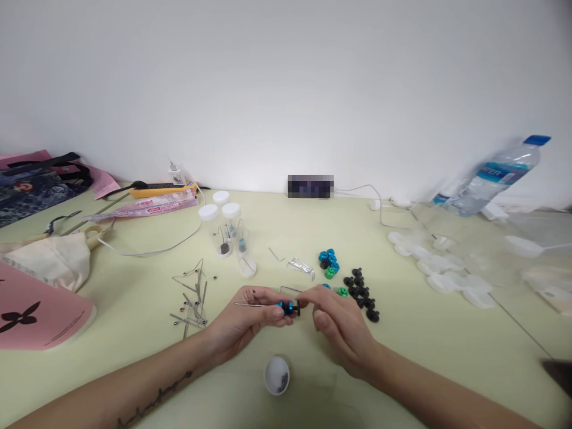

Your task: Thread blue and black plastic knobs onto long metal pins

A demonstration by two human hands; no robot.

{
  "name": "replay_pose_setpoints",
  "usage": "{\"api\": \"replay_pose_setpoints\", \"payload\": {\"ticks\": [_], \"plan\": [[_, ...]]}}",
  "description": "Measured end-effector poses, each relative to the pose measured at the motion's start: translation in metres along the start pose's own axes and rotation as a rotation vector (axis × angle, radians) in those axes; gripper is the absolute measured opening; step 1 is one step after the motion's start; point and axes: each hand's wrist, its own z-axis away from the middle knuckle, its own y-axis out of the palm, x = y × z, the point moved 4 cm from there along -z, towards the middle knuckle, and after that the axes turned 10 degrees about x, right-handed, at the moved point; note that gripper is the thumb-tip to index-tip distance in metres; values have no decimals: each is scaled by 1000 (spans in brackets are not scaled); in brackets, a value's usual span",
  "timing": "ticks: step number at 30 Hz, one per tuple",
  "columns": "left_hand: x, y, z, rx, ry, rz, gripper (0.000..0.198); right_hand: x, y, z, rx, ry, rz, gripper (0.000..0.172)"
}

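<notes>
My left hand (255, 313) is closed around a small blue metal fitting (285, 307) with a black round-headed knob (298, 308) on its right end. A thin metal rod (249, 305) sticks out leftward from the same grip. Close on the right, my right hand (342, 325) has curled fingers, its index fingertip beside the black knob. An L-shaped hex key (290, 289) runs into the right fingers and appears held there, though the grip itself is hidden. Below the hands stands a small white cup (277, 376) with tiny dark screw-like pieces inside.
Behind the hands lie more hex keys (301, 267), blue fittings (329, 256), green fittings (329, 273) and black knobs (364, 292). Wire pieces (196, 292) spread at left, near white-capped tubes (245, 262). A pink container (53, 310), bottle (500, 179) and clear lids (440, 265) flank the table.
</notes>
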Motion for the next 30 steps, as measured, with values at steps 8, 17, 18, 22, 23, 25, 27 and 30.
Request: {"api": "replay_pose_setpoints", "payload": {"ticks": [8, 17, 18, 22, 23, 25, 27, 30], "plan": [[1, -2, 0, -8, 7, 5, 15, -2, 1, 1, -1, 9, -27, 32], [1, -2, 0, -18, 13, 7, 15, -2, 1, 1, 5, 18, -29, 33], [0, -2, 0, -14, 13, 9, 15, -2, 1, 1, -3, 20, -31, 33], [0, -1, -1, -8, 9, 17, 14, -2, 1, 1, 7, 15, -30, 34], [0, -2, -1, -13, 5, 18, 14, -2, 1, 0, 7, 17, -29, 34], [0, -2, -1, -28, -1, 22, 14, -3, 1, 0, -5, 27, -32, 33], [1, -3, 0, -33, -5, 30, 14, -3, 2, 0, 2, 26, -38, 34], [2, -2, 2, -25, -3, 28, 15, -3, 2, 0, 14, 30, -36, 34]]}}
